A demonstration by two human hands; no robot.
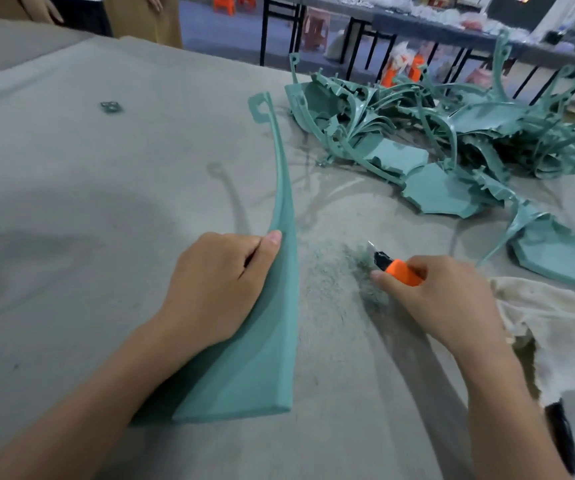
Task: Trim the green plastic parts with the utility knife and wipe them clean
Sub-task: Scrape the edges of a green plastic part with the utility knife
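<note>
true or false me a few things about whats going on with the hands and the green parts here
1. The left hand grips a long green plastic part. True.
2. The right hand holds the cloth. False: it holds the orange utility knife; the cloth lies on the table beside that hand.
3. The knife's blade is cutting into the held part. False: the blade is apart from it, over the green shavings.
4. A pile of green parts lies on the far right of the table. True.
</note>
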